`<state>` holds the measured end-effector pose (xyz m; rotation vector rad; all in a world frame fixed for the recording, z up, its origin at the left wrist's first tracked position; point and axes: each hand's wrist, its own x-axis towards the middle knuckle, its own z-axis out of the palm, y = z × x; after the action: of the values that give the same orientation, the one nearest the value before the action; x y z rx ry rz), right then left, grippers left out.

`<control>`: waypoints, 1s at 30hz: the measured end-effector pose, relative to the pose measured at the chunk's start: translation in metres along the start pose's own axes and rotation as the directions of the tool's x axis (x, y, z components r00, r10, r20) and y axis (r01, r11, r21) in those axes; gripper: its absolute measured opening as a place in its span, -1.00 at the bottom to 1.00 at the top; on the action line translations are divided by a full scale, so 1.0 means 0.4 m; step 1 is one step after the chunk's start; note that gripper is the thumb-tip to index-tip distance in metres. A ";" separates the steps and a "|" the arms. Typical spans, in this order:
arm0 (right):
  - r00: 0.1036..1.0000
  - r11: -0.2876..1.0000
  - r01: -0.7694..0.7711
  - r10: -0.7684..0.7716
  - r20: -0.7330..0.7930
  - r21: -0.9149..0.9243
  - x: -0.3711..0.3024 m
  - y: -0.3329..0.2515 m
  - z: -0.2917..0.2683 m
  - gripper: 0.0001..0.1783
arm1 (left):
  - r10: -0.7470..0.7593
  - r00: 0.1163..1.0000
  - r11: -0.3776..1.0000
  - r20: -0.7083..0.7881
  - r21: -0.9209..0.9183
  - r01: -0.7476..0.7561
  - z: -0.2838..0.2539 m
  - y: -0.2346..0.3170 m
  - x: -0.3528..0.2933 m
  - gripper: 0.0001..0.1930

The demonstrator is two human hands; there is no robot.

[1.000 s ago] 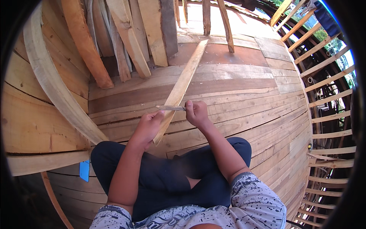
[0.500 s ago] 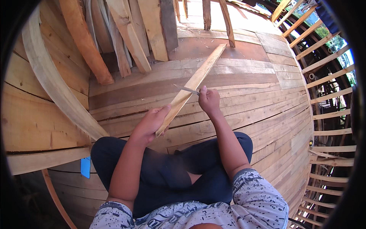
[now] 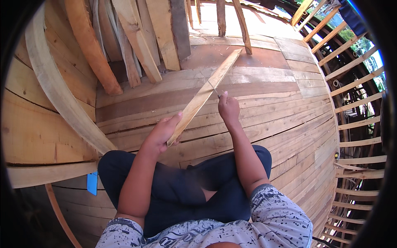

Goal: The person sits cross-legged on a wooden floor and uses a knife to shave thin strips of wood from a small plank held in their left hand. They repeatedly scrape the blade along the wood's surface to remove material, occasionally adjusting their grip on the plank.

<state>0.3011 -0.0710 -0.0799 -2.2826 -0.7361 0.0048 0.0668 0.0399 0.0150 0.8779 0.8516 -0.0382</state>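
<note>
A long, narrow wooden strip (image 3: 206, 89) slants up and away to the right, its far end near an upright post. My left hand (image 3: 164, 131) is closed around its near end. In my right hand (image 3: 228, 108), closed in a fist, is the handle of a knife (image 3: 212, 87). The thin blade lies across the strip at about its middle, pointing up and left; most of the handle is hidden by my fingers. I sit cross-legged with the strip held out over the floor.
Plank flooring (image 3: 264, 107) spreads around me, with small shavings on its far part. Several curved timbers (image 3: 97, 49) stand at the far left, and a bent rib (image 3: 56, 78) rises beside me. Slatted framing (image 3: 359, 124) lines the right. A blue flat object (image 3: 92, 182) is by my left knee.
My right hand has moved slightly away from me and to the right, taking the knife farther up the strip. The blade now points more steeply away. My left hand keeps its hold.
</note>
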 end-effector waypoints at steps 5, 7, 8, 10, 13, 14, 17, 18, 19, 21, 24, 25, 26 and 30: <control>0.936 0.930 0.295 -0.327 0.130 0.217 -0.110 -0.103 -0.001 -0.44 | -0.064 0.986 0.971 0.152 -0.218 0.097 -0.028 -0.012 0.009 -0.64; 0.929 0.919 0.355 -0.368 0.049 0.174 -0.075 -0.075 -0.003 -0.47 | -0.081 0.975 0.951 0.209 -0.276 0.138 -0.032 -0.018 0.015 -0.64; 0.921 0.911 0.384 -0.389 0.008 0.149 -0.060 -0.064 -0.002 -0.48 | -0.087 0.967 0.939 0.239 -0.304 0.159 -0.033 -0.018 0.019 -0.65; 0.922 0.917 0.387 -0.386 -0.030 0.098 -0.053 -0.058 0.010 -0.48 | -0.093 0.964 0.932 0.250 -0.318 0.172 -0.033 -0.022 0.036 -0.71; 0.930 0.928 0.367 -0.364 -0.054 0.058 -0.044 -0.049 0.016 -0.47 | -0.102 0.969 0.925 0.223 -0.338 0.175 -0.007 -0.013 0.039 -0.74; 0.928 0.927 0.372 -0.368 -0.064 0.056 -0.041 -0.046 0.016 -0.47 | -0.105 0.973 0.922 0.206 -0.345 0.172 0.002 -0.009 0.038 -0.74; 0.945 0.941 0.326 -0.324 -0.040 0.089 -0.049 -0.065 0.013 -0.46 | -0.121 0.974 0.911 0.190 -0.368 0.185 0.003 -0.004 0.039 -0.75; 0.952 0.946 0.304 -0.304 -0.021 0.109 -0.055 -0.078 0.013 -0.45 | -0.106 0.966 0.902 0.234 -0.387 0.193 -0.008 -0.006 0.044 -0.75; 0.963 0.959 0.265 -0.269 0.026 0.102 -0.071 -0.097 0.009 -0.45 | -0.090 0.956 0.892 0.279 -0.405 0.202 -0.026 -0.008 0.051 -0.75; 0.975 0.980 0.183 -0.192 0.116 0.080 -0.115 -0.134 -0.007 -0.45 | -0.081 0.939 0.865 0.334 -0.445 0.233 -0.043 -0.004 0.048 -0.75; 0.939 0.940 0.293 -0.317 0.131 0.175 -0.149 -0.168 -0.027 -0.44 | -0.091 0.930 0.828 0.355 -0.492 0.269 -0.043 0.001 0.026 -0.75; 0.928 0.927 0.359 -0.367 0.068 0.111 -0.131 -0.157 -0.030 -0.43 | -0.088 0.929 0.826 0.359 -0.495 0.269 -0.041 0.001 0.020 -0.74; 0.963 0.963 0.262 -0.266 0.054 0.063 -0.094 -0.135 -0.028 -0.43 | -0.084 0.928 0.825 0.364 -0.497 0.270 -0.039 0.000 0.015 -0.74; 1.000 0.998 0.017 -0.017 0.008 -0.059 -0.020 -0.070 -0.023 -0.41 | -0.125 0.938 0.842 0.323 -0.465 0.273 -0.017 0.010 0.007 -0.75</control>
<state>0.2821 -0.0648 -0.0567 -2.3332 -0.7690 -0.0164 0.0658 0.0481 0.0135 0.2719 0.6361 -0.1161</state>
